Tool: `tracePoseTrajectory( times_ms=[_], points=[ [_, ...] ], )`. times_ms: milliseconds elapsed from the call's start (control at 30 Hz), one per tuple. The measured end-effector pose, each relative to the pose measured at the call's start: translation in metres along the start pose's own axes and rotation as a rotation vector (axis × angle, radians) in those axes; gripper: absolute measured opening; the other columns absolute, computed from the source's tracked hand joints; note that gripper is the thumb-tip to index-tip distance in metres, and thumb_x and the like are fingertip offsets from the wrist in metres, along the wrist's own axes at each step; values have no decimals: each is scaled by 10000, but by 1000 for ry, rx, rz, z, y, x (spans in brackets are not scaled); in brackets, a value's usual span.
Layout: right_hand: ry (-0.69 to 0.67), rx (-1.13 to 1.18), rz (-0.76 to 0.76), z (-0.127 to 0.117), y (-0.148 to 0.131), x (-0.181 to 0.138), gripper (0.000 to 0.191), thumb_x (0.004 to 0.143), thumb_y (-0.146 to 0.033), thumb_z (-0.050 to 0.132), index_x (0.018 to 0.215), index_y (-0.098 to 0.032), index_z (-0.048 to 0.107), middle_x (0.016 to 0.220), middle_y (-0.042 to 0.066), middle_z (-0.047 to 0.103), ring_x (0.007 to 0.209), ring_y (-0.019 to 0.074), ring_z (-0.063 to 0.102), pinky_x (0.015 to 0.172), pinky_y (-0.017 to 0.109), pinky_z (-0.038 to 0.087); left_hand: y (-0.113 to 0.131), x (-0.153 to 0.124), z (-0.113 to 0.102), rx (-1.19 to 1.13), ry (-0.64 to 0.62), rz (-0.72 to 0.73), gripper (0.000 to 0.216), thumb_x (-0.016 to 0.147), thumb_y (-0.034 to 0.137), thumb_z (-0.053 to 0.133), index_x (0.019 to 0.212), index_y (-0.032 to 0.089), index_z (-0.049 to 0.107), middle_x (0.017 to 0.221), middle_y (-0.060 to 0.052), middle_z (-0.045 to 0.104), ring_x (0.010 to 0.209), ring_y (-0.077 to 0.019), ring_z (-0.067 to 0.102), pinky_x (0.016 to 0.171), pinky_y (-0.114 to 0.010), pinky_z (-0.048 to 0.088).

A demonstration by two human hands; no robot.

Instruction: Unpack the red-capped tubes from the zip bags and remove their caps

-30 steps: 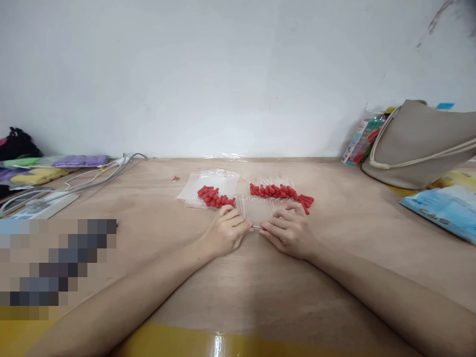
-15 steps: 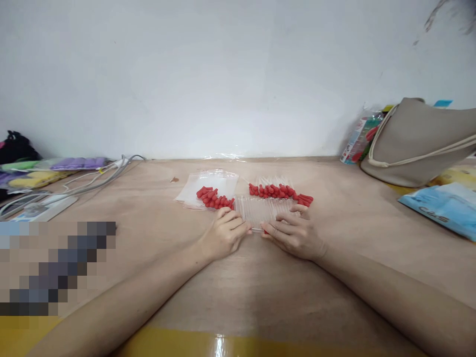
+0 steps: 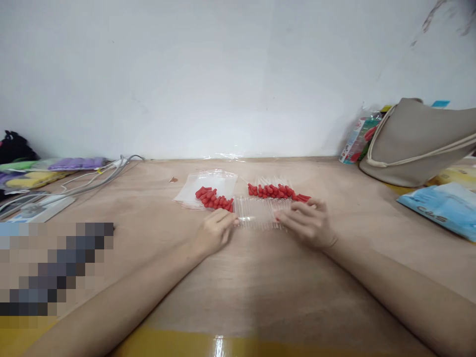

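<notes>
A row of clear glass tubes (image 3: 258, 213) lies on the wooden table between my hands. My left hand (image 3: 211, 232) rests at the row's left end, fingers curled, fingertips touching the tubes. At the right end, my right hand (image 3: 307, 223) lies with fingers stretched out over the tubes. Loose red rubber caps (image 3: 213, 198) are heaped on clear plastic bags (image 3: 208, 184) just behind my left hand. Behind the row is a line of tubes fitted with red caps (image 3: 277, 191).
A beige bag (image 3: 420, 144) and a blue packet (image 3: 441, 208) sit at the right. Grey cables (image 3: 100, 178), flat coloured packs (image 3: 55, 166) and a white device (image 3: 37, 208) lie at the left. A white wall closes the table's far edge; a yellow strip marks its near edge.
My hands have drawn apart, the left sliding left and the right sliding right along the row of clear tubes. The right hand's fingers have spread flatter.
</notes>
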State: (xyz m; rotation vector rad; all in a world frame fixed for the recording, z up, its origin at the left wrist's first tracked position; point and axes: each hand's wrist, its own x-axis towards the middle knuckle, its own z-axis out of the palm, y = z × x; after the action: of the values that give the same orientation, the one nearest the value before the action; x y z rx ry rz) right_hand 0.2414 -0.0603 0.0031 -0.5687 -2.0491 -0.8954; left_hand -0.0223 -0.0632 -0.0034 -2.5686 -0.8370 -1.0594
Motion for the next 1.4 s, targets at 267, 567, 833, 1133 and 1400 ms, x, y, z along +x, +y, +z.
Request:
tracePoseTrajectory(
  times_ms=[267,567,833,1133,1400],
  points=[
    [-49,204,810,22,55,-27,286,846,-319,451,1000,-170,641,804,68,514,733,172,514,617,307,432,-17,3,11,66,109,-140,385,847,87,377,1220,161,438,863,-55,442,801,-142,470,691,-270,461],
    [-143,324,1337,33,82,-51,287,695,-337,569,895,-135,609,676,23,560,566,120,474,549,255,405,-27,12,15,51,71,-163,137,820,76,399,842,163,502,774,-25,507,731,-136,492,674,-254,440],
    [-325,357,1404,37,84,-54,264,665,-393,579,767,-161,651,682,39,645,570,135,530,538,254,395,-9,12,16,-144,-27,-183,90,793,123,472,850,157,532,849,-38,547,682,-104,512,619,-224,461],
    [-445,296,1380,36,87,-56,241,684,-366,541,781,-186,669,750,37,674,671,170,587,613,284,412,2,13,8,-157,-68,-111,240,778,323,586,952,158,597,932,-83,578,871,-184,534,780,-348,468],
    [-206,584,1538,45,91,-59,214,644,-352,607,742,-166,647,733,55,671,668,178,608,615,294,465,2,12,3,-102,-99,-116,262,772,357,592,951,167,611,949,-81,586,892,-200,519,812,-384,419]
  ],
)
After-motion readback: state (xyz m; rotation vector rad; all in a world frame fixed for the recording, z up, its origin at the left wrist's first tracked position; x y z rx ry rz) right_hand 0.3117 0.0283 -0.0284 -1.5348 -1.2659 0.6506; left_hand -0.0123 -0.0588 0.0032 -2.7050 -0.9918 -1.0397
